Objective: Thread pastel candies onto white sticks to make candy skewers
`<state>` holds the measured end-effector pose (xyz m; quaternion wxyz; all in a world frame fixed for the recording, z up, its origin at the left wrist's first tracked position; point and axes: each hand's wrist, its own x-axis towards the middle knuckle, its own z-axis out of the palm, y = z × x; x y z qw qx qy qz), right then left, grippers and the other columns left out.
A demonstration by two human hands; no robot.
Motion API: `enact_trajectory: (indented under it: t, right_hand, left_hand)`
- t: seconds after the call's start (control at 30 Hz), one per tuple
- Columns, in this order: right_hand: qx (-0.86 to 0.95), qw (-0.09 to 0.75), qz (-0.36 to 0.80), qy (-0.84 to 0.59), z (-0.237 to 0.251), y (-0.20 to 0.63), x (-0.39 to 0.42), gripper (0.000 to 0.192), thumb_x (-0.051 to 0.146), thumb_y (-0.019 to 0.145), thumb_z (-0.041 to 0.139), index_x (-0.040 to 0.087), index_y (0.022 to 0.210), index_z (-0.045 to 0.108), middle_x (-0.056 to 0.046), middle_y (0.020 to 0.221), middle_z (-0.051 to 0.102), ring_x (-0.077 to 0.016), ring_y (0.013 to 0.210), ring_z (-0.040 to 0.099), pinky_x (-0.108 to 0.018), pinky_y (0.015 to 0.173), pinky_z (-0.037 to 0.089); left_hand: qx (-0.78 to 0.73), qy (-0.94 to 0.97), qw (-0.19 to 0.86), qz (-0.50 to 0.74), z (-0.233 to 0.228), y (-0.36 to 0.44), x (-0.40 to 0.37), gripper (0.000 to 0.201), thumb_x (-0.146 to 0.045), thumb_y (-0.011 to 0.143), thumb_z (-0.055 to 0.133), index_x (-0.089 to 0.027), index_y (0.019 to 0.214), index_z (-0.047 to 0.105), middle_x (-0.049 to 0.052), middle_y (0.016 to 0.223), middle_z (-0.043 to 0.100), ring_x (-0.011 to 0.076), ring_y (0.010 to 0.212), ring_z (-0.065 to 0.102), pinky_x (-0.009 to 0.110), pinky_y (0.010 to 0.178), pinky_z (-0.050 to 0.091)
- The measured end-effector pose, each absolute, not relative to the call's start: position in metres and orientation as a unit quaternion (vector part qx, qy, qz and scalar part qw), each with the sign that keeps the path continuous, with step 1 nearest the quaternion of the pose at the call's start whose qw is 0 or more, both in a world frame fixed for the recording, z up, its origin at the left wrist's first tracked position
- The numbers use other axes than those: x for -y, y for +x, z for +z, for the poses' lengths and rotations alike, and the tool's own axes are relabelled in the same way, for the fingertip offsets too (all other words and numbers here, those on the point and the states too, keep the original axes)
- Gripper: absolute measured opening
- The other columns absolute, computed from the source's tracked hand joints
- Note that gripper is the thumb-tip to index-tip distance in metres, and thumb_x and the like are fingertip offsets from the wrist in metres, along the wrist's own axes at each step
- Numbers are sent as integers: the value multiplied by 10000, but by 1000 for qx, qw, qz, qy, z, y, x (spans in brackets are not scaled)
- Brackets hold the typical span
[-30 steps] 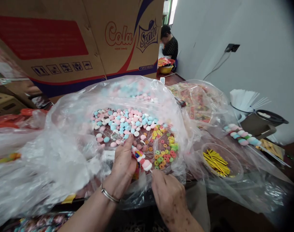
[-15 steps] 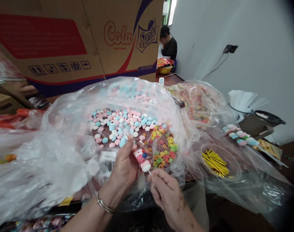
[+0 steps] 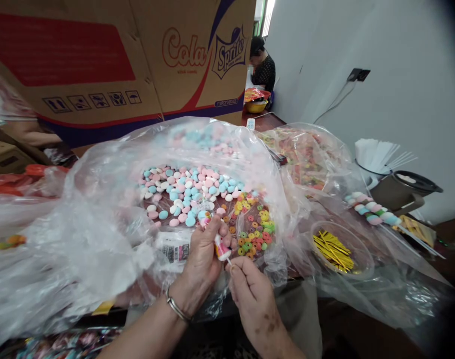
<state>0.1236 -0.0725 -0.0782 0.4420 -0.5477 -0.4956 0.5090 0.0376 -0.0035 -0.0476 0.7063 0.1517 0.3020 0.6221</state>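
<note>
The left hand (image 3: 203, 254) has closed tighter round the candy skewer (image 3: 220, 248), hiding sweets visible a moment ago; the right hand (image 3: 250, 294) pinches the stick end, above the open bag of pastel candies (image 3: 182, 192), so threading seems under way.

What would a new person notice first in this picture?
Probably the big clear plastic bag in the middle, open on pastel candies and bright candy rings. Just in front, the left hand and right hand hold a candy skewer between them. A large cardboard box stands behind.
</note>
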Motion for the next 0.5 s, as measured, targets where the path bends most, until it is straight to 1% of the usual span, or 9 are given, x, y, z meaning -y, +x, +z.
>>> enact_trajectory:
  t: [0.07, 0.1, 0.2, 0.27, 0.3, 0.43, 0.5]
  right_hand:
    - [577, 461, 371, -563, -82, 124, 70, 270, 393, 940, 435, 204, 783, 548, -4, 613, 558, -134, 545, 502, -244, 532, 387]
    - [601, 465, 322, -565, -83, 124, 69, 258, 362, 950, 420, 205, 799, 558, -29, 660, 610, -149, 582, 554, -252, 565, 417]
    - [637, 460, 279, -553, -82, 128, 68, 260, 288, 983, 370, 204, 863, 585, -49, 746, 686, -160, 639, 638, -242, 610, 468]
    - [663, 446, 258, -543, -79, 134, 69, 254, 273, 988, 378, 198, 916, 609, -43, 760, 696, -156, 643, 647, -233, 609, 472]
    - [678, 436, 240, -541, -78, 137, 71, 251, 269, 987, 389, 198, 911, 617, -37, 735, 688, -154, 624, 637, -232, 593, 462]
    - [709, 403, 178, -550, -77, 144, 75, 272, 231, 971, 418, 220, 760, 591, -2, 573, 602, -140, 502, 563, -237, 517, 386]
    - [704, 406, 179, -554, -78, 142, 74, 280, 230, 968, 414, 224, 745, 584, -1, 554, 593, -142, 484, 560, -242, 503, 371]
  left_hand:
    - [-313, 139, 709, 616, -50, 44, 10, 356, -354, 692, 873, -152, 781, 594, -75, 562, 562, 43, 407, 453, 183, 440, 417]
    - [-317, 134, 707, 618, -51, 46, 13, 360, -359, 695, 870, -152, 781, 589, -68, 570, 575, 42, 409, 457, 182, 444, 412]
    - [-323, 129, 694, 630, -49, 47, 14, 358, -328, 679, 879, -157, 788, 583, -61, 577, 592, 54, 431, 488, 188, 469, 431]
    - [-328, 139, 686, 634, -47, 42, 10, 342, -308, 679, 875, -161, 789, 587, -64, 581, 589, 65, 451, 515, 199, 492, 454]
    - [-331, 144, 680, 638, -46, 39, 7, 329, -300, 683, 870, -163, 788, 590, -66, 585, 585, 65, 456, 518, 202, 500, 460]
    - [-340, 149, 667, 645, -44, 35, 1, 302, -294, 697, 859, -163, 742, 590, -75, 563, 561, 61, 438, 499, 200, 482, 456]
    - [-331, 158, 678, 637, -46, 40, 6, 300, -318, 719, 849, -161, 726, 594, -85, 524, 526, 59, 410, 462, 213, 481, 463]
